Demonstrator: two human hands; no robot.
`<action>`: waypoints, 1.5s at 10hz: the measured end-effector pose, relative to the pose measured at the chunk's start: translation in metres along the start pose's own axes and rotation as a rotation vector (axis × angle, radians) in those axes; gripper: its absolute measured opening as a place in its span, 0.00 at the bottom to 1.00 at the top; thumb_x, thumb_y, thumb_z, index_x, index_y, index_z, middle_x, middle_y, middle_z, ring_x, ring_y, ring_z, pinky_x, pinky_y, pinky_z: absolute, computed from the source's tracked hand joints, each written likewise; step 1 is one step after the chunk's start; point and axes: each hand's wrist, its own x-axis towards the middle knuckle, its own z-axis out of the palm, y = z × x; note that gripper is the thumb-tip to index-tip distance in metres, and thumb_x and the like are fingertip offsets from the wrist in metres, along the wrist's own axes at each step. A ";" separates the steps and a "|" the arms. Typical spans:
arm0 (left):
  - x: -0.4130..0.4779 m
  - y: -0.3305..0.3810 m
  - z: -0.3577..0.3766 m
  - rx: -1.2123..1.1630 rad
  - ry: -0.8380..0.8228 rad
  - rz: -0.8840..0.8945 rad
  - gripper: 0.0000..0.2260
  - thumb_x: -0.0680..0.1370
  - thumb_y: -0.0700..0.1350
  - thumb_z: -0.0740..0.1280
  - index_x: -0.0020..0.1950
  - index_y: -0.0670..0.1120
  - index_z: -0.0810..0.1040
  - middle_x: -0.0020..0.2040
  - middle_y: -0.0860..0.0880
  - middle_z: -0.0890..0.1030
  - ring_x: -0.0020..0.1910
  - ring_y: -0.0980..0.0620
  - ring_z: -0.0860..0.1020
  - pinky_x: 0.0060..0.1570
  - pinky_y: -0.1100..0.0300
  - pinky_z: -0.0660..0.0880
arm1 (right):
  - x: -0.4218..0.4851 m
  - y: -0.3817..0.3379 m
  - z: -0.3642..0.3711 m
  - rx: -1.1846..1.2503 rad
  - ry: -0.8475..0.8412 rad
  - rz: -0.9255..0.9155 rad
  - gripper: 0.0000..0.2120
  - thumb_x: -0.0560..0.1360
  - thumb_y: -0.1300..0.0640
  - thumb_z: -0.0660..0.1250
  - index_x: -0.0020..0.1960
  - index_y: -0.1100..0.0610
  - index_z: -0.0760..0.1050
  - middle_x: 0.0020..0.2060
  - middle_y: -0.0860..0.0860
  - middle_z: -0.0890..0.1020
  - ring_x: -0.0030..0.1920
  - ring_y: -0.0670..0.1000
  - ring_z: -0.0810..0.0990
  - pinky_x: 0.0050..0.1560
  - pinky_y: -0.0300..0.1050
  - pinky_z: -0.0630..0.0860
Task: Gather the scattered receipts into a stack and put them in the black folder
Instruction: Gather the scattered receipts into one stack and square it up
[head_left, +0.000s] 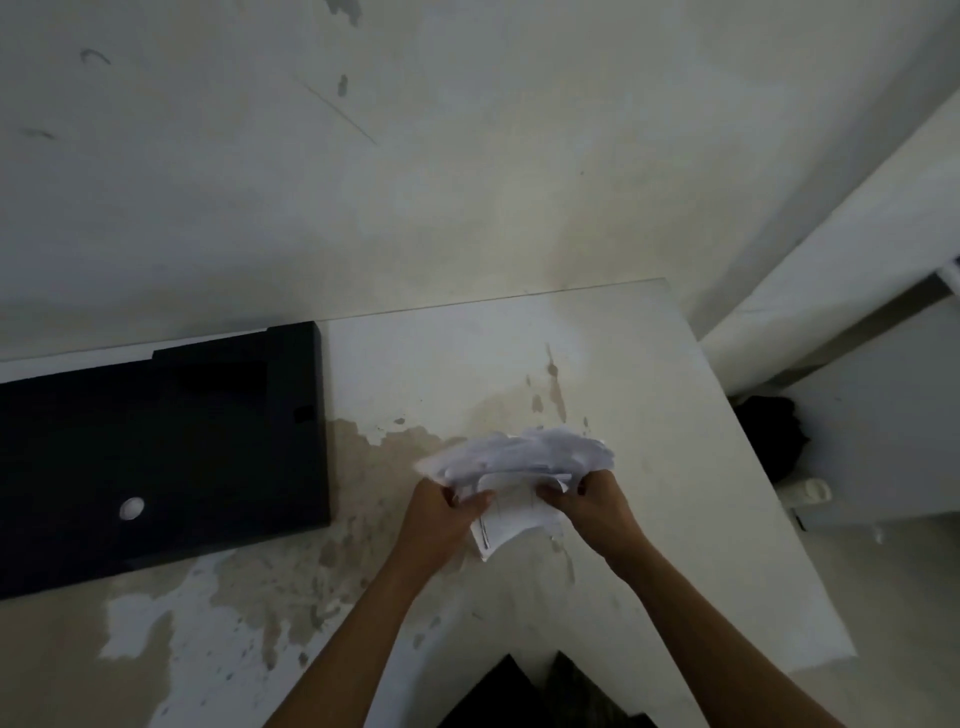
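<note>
A bunch of white receipts (519, 467) is held just above the worn white table (649, 364), right of centre. My left hand (441, 514) grips the bunch's left side and my right hand (592, 506) grips its right side. The papers are blurred and their upper edges fan out unevenly. The black folder (156, 447) lies flat and closed on the table's left part, with a small round hole near its front, a hand's width left of my left hand.
The table's top has peeled, stained patches in front and between folder and receipts. Its right edge runs diagonally past my right arm. Beyond it stand a white cabinet (883, 426) and a dark bundle (774, 436). A stained wall rises behind.
</note>
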 end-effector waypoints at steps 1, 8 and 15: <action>-0.006 -0.013 0.002 0.020 -0.035 -0.087 0.16 0.73 0.35 0.73 0.58 0.47 0.77 0.49 0.54 0.83 0.48 0.56 0.83 0.43 0.68 0.77 | -0.008 0.006 -0.001 0.054 -0.013 0.084 0.14 0.73 0.54 0.73 0.57 0.58 0.79 0.47 0.51 0.84 0.45 0.38 0.83 0.45 0.38 0.82; -0.012 -0.029 0.007 0.312 -0.089 -0.029 0.06 0.72 0.37 0.74 0.43 0.47 0.81 0.31 0.55 0.80 0.31 0.62 0.79 0.39 0.56 0.73 | -0.037 -0.011 -0.008 0.104 -0.075 -0.026 0.13 0.82 0.53 0.61 0.60 0.57 0.79 0.52 0.55 0.84 0.54 0.51 0.83 0.54 0.41 0.80; -0.009 -0.037 0.022 0.356 -0.111 0.092 0.23 0.65 0.72 0.67 0.49 0.56 0.75 0.45 0.54 0.78 0.42 0.75 0.77 0.51 0.65 0.72 | -0.028 -0.035 0.001 -0.297 -0.104 -0.065 0.17 0.76 0.37 0.62 0.51 0.49 0.78 0.48 0.44 0.82 0.50 0.45 0.79 0.52 0.42 0.77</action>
